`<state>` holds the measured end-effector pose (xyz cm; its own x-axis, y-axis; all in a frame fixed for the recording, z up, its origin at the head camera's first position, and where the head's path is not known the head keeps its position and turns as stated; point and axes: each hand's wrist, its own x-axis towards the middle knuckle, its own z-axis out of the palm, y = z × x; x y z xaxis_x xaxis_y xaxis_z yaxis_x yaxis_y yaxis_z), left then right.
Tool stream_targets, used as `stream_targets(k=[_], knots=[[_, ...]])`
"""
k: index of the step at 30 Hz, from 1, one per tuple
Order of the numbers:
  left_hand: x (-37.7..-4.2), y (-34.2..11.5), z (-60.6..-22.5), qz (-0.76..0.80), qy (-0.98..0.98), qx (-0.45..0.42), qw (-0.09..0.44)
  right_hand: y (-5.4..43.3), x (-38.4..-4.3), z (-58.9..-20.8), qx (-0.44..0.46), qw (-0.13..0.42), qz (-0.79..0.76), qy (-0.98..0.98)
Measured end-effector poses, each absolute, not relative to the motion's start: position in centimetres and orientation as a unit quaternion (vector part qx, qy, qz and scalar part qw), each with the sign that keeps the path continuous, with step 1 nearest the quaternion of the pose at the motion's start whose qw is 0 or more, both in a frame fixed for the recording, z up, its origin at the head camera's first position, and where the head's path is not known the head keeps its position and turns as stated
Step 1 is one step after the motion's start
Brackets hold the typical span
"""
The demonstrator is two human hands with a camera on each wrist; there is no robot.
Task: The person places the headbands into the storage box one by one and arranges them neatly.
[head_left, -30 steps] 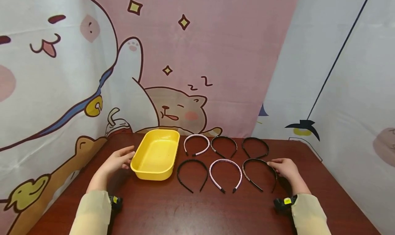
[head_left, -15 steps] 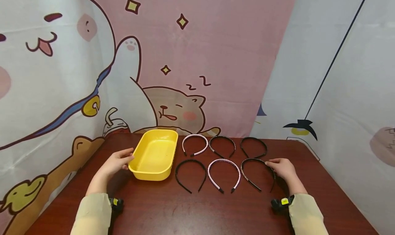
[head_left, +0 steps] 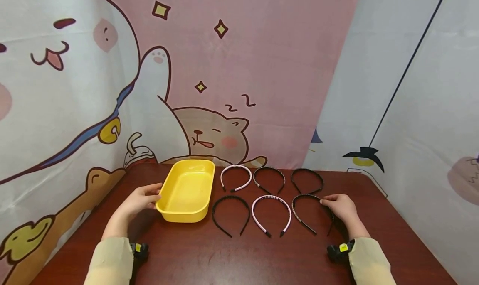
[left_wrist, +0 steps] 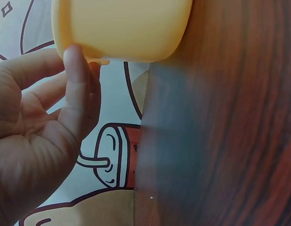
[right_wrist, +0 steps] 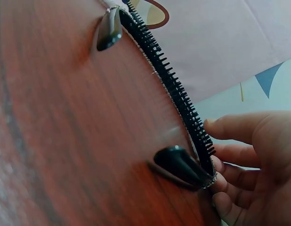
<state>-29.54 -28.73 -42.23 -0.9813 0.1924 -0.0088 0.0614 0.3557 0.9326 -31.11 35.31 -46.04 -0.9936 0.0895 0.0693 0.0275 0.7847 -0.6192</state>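
Note:
My left hand (head_left: 139, 200) is at the left rim of a shallow yellow plastic tray (head_left: 182, 217). In the left wrist view the thumb lies against the tray's wall (left_wrist: 126, 33), and the other fingers bend behind its edge. On the right, my right hand (head_left: 340, 206) pinches the side of a dark headband with a glittery edge (head_left: 299, 218). The right wrist view shows this toothed headband (right_wrist: 176, 89) with the fingers at its outer side and its black tips pointing left. Beside it lies a pink headband (head_left: 256, 218), and further left a black headband (head_left: 215, 219).
Along the back lie another pink headband (head_left: 247, 184), a dark patterned headband (head_left: 282, 180) and a black headband (head_left: 321, 181). All are on a reddish-brown table (head_left: 239, 260). A cartoon-printed curtain (head_left: 284, 69) hangs close behind and along both sides.
My left fingers have closed in on the tray's rim, and the thumb now meets it. The right hand stays at its headband. The head view has shifted slightly.

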Motion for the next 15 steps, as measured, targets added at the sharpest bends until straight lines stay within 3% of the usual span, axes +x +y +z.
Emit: stream_targets(k=[15], knots=[[-29.39, -28.70, -42.09, 0.568, 0.817, 0.069, 0.066, 35.19, -31.05, -46.03, -0.034, 0.057, 0.322, -0.944]])
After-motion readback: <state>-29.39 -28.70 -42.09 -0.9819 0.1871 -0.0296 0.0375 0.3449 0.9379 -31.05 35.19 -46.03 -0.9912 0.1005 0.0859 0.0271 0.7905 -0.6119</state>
